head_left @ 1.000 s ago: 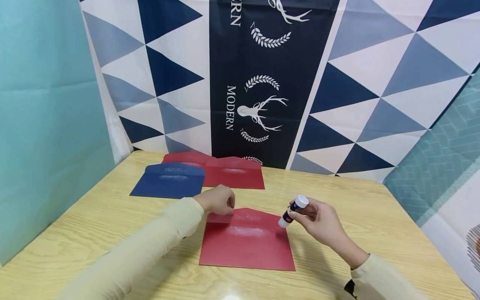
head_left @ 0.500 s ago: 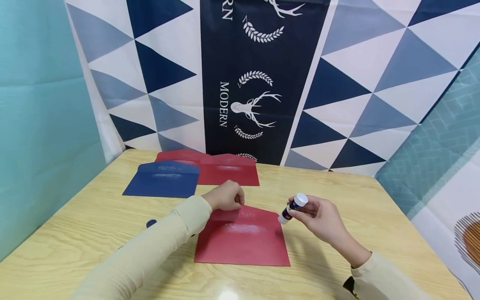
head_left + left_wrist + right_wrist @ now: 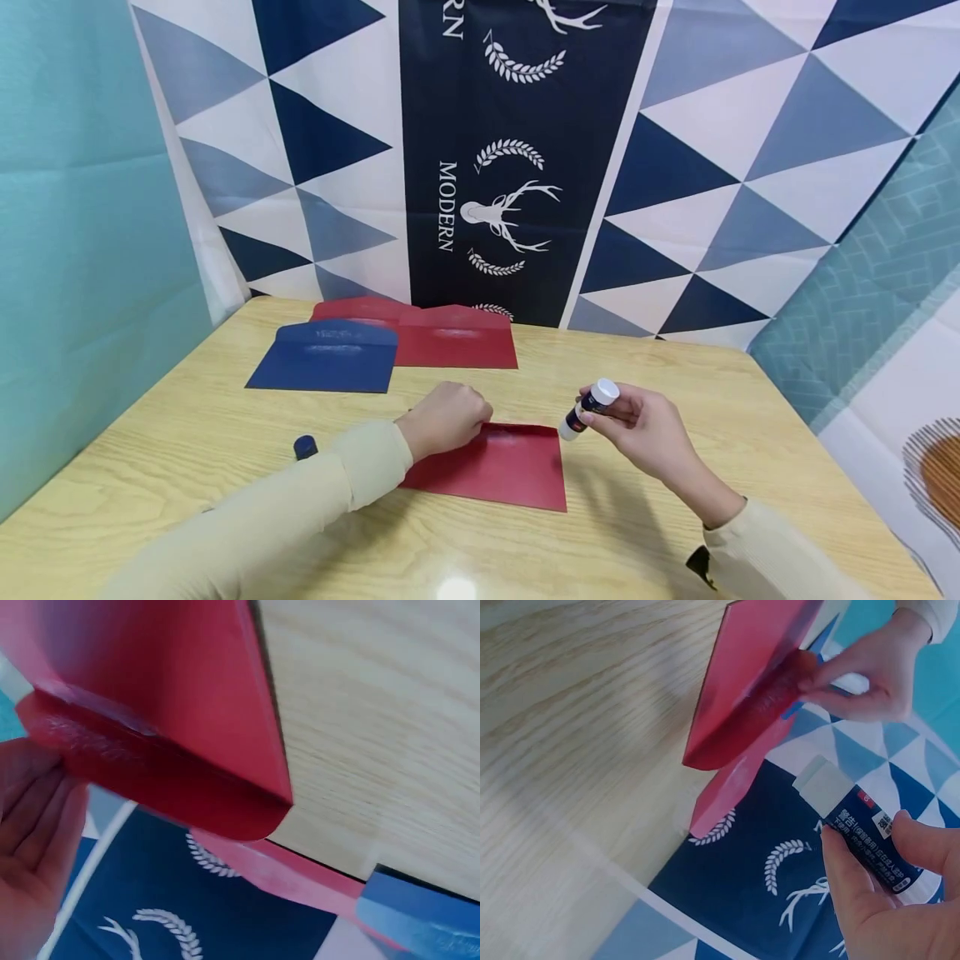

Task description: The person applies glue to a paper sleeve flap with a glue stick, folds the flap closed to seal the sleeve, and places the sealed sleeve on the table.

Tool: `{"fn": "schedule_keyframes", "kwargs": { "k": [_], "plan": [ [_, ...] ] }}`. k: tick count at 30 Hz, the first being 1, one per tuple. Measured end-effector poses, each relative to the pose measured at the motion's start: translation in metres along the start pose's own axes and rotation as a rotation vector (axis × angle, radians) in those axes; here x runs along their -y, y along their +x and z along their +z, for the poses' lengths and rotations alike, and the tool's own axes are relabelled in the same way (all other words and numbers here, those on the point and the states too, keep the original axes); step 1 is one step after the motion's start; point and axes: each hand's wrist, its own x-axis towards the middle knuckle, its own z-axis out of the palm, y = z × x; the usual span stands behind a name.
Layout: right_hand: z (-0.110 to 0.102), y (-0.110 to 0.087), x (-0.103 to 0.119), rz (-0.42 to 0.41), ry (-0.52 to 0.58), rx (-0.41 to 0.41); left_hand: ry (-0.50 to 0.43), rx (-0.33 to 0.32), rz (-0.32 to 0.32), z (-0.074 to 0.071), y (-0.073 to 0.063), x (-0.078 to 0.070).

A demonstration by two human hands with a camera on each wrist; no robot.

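A red envelope point(image 3: 510, 471) lies in front of me with its flap point(image 3: 112, 750) partly raised. My left hand point(image 3: 444, 418) pinches the flap's edge between thumb and fingers. Whitish glue marks show on the flap and along the envelope below the fold in the left wrist view. My right hand point(image 3: 654, 433) grips an uncapped glue stick point(image 3: 870, 836), dark blue with white ends, tilted above the envelope's right corner. Its white tip points down toward the envelope, apart from it. The envelope's left part is hidden behind my left hand and sleeve.
A blue envelope point(image 3: 322, 367) with glue marks lies at the back left. Two red envelopes point(image 3: 457, 346) lie behind it against the patterned cloth point(image 3: 517, 208). A dark blue cap point(image 3: 305, 447) stands on the wooden table point(image 3: 697, 417) beside my left sleeve.
My left hand has taken the flap and tilted it up and toward me; it was lying flat. The head view has shifted slightly. My right hand holds the glue stick in nearly the same place.
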Motion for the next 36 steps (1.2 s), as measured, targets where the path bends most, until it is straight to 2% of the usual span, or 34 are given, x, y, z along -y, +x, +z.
{"fn": "schedule_keyframes", "kwargs": {
  "k": [6,10,16,19,31,36],
  "plan": [
    [0.003,0.002,0.007,0.011,0.005,0.020,0.103,0.129,0.022,0.000,-0.009,-0.013],
    [0.002,0.002,0.010,0.012,0.022,0.019,0.117,0.161,0.036,0.004,0.001,-0.017],
    [0.004,0.002,0.011,0.023,0.043,0.023,0.029,0.254,0.127,0.007,0.015,-0.019],
    [0.003,0.001,0.010,0.020,0.031,0.018,-0.006,0.294,0.144,0.007,0.017,-0.019],
    [0.001,0.004,0.008,0.010,0.018,0.020,-0.162,0.309,0.097,0.010,0.021,-0.011],
    [0.001,0.004,0.007,0.019,0.030,0.020,-0.287,0.316,0.089,0.011,0.020,-0.001]
  ]
}}
